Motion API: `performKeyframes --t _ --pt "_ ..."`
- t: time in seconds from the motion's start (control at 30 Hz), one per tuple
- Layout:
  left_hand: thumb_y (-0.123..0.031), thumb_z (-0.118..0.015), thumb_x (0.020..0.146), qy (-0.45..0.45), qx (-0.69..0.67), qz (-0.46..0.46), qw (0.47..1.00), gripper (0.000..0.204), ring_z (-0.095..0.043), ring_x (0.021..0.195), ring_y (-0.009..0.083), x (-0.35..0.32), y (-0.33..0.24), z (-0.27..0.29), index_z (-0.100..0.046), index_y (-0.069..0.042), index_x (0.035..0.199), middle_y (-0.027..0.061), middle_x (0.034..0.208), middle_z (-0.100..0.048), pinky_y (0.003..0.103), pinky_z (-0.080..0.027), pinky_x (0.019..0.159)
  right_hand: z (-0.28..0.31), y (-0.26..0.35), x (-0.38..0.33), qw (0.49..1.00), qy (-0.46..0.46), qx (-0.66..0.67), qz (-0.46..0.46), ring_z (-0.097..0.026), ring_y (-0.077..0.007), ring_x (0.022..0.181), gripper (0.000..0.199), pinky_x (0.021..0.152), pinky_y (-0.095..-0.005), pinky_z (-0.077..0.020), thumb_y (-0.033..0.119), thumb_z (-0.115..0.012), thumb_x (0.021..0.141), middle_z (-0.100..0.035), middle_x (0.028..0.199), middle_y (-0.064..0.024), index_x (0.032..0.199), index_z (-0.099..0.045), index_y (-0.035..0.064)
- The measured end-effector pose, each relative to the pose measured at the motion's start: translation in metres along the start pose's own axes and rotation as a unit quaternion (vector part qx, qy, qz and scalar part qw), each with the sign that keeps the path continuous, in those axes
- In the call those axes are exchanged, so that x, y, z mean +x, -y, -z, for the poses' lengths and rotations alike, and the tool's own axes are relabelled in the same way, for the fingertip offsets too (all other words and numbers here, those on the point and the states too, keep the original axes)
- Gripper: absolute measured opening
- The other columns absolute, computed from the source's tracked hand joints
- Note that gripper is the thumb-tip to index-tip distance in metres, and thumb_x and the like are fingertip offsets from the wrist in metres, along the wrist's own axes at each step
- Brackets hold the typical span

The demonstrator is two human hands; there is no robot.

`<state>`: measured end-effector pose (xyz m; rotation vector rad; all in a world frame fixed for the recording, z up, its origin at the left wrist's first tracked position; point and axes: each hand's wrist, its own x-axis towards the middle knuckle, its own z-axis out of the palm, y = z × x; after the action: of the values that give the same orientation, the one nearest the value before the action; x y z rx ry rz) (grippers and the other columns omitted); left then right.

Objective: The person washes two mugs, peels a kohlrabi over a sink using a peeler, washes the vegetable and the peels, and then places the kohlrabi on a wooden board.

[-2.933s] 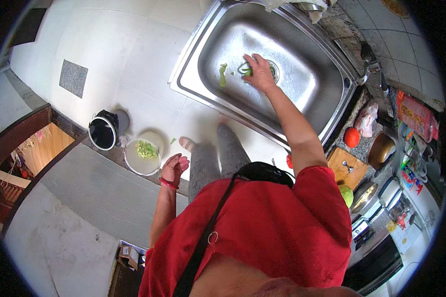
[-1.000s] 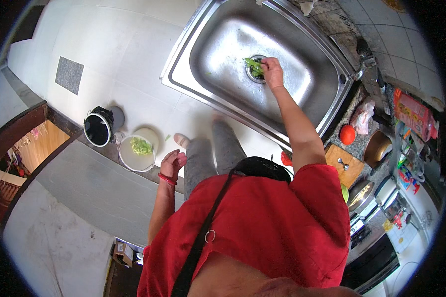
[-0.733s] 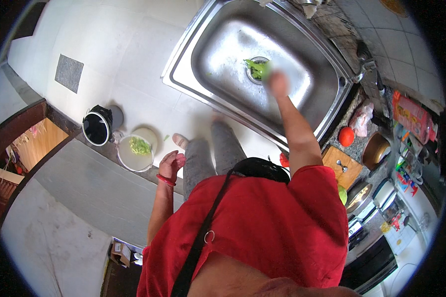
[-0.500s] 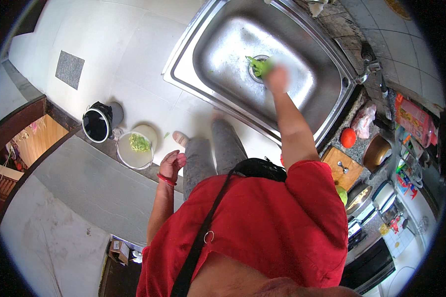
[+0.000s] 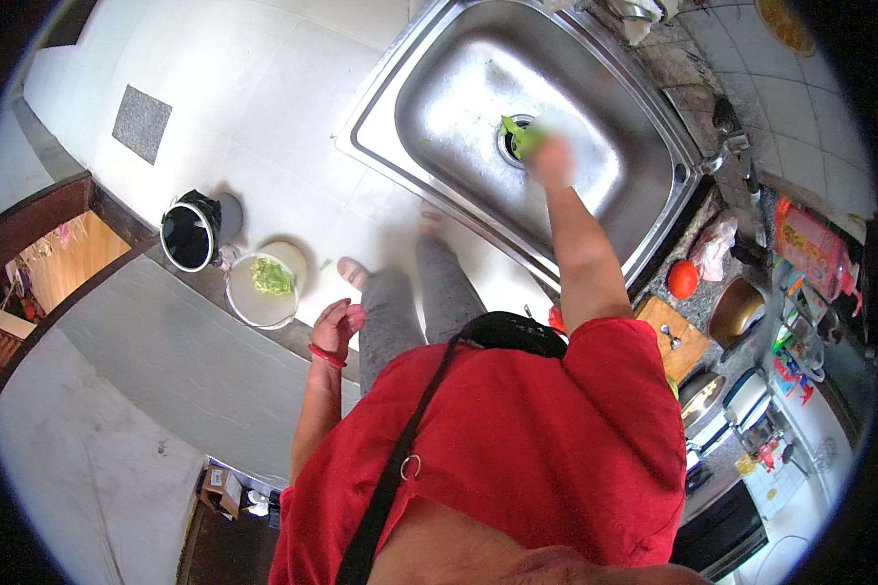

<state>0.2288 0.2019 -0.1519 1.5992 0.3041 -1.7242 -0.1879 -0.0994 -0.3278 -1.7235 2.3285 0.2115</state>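
Note:
My right hand (image 5: pixel 554 162) reaches down into the metal sink (image 5: pixel 449 73), beside its drain (image 5: pixel 505 146). Its fingers are smeared, but green leaves (image 5: pixel 520 136) stick out from them over the drain, so the hand appears closed on the leaves. My left hand (image 5: pixel 338 325), with a red bangle (image 5: pixel 328 356) at the wrist, hangs at my left side above the floor. Its fingers are loosely bent and apart, and it holds nothing. Nearest to it is a white bucket (image 5: pixel 297 261) with pale green vegetable scraps (image 5: pixel 271 277) inside.
A bin with a black liner (image 5: pixel 187 237) stands beside the bucket. Right of the sink, the counter carries a tomato (image 5: pixel 683 280), a plastic bag (image 5: pixel 715 244), a wooden board (image 5: pixel 685 353) and a metal pot (image 5: pixel 737 304). The tap (image 5: pixel 727 151) is at the sink's right edge.
The leaves over the drain are bunched closer to my right hand and cover less of it. My left hand stays nearly where it was. The whole view has shifted slightly.

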Motion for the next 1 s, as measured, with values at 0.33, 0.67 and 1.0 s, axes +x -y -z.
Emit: performKeyframes --t 0.33,0.67,1.0 --pt "-0.016 -0.054 0.078 0.016 0.017 -0.003 1.000 0.033 -0.059 0.074 0.0239 -0.005 -0.007 -0.014 -0.048 0.002 0.104 0.0140 0.086 -0.059 0.034 -0.048 0.069 0.020 -0.014 -0.007 0.997 0.046 0.053 0.037 -0.059 -0.0261 0.082 0.026 0.074 -0.0325 -0.0458 0.021 -0.052 0.069 -0.060 0.088 -0.0181 0.083 -0.058 -0.0007" --pt "-0.004 -0.053 0.077 0.194 0.332 -0.150 0.911 0.016 -0.058 0.067 0.0136 -0.057 -0.099 -0.166 -0.057 0.003 0.091 0.0089 0.076 -0.061 0.024 -0.046 0.063 0.052 -0.051 -0.044 0.848 0.118 0.504 -0.114 -0.052 -0.0157 0.041 0.004 0.033 -0.0256 -0.0410 -0.004 -0.053 0.067 -0.053 0.057 -0.0082 0.070 -0.051 -0.0010" --pt "-0.016 -0.046 0.079 0.163 0.861 -0.323 0.357 0.023 -0.055 0.093 0.0262 0.127 -0.098 -0.390 -0.057 -0.007 0.097 0.0139 0.099 -0.057 0.033 -0.043 0.082 0.102 -0.058 -0.081 0.760 0.151 0.569 -0.277 -0.049 -0.0130 0.040 0.005 0.034 -0.0239 -0.0389 0.000 -0.051 0.068 -0.053 0.054 -0.0078 0.071 -0.054 -0.0024"
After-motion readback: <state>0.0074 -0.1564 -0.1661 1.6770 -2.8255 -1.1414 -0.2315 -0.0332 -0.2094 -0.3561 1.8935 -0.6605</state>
